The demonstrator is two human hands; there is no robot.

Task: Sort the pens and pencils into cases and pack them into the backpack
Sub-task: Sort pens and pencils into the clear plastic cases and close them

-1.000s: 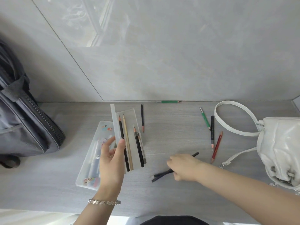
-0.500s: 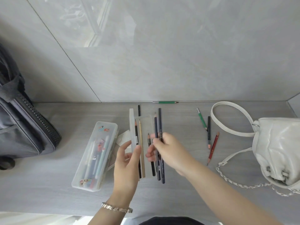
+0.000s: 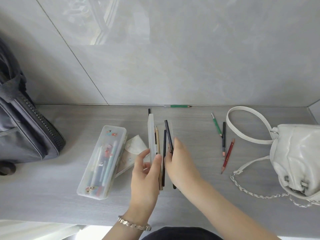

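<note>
My left hand point(image 3: 145, 172) grips the open translucent pencil case point(image 3: 151, 134) by its raised lid, thumb on the front edge. Several pencils lie in its tray, among them a tan pencil point(image 3: 158, 141). My right hand point(image 3: 178, 161) rests over the tray and pinches a dark pencil point(image 3: 168, 134); another dark pencil point(image 3: 164, 153) lies beside it. A closed clear case point(image 3: 102, 163) full of pens sits to the left. Loose on the table to the right are a green pencil point(image 3: 216, 124), a black pencil point(image 3: 224, 137) and a red pencil point(image 3: 228, 155). The grey backpack point(image 3: 22, 129) stands at far left.
A white purse point(image 3: 297, 158) with strap and chain fills the right side. Another green pencil point(image 3: 178, 106) lies against the wall, and a black pencil point(image 3: 149, 110) pokes out behind the open case. A white pouch point(image 3: 135, 146) lies under the cases.
My right hand picked up dark pencils from the table, carried them left and lowered them into the open case. My left hand shifted that case to the right, away from the closed case.
</note>
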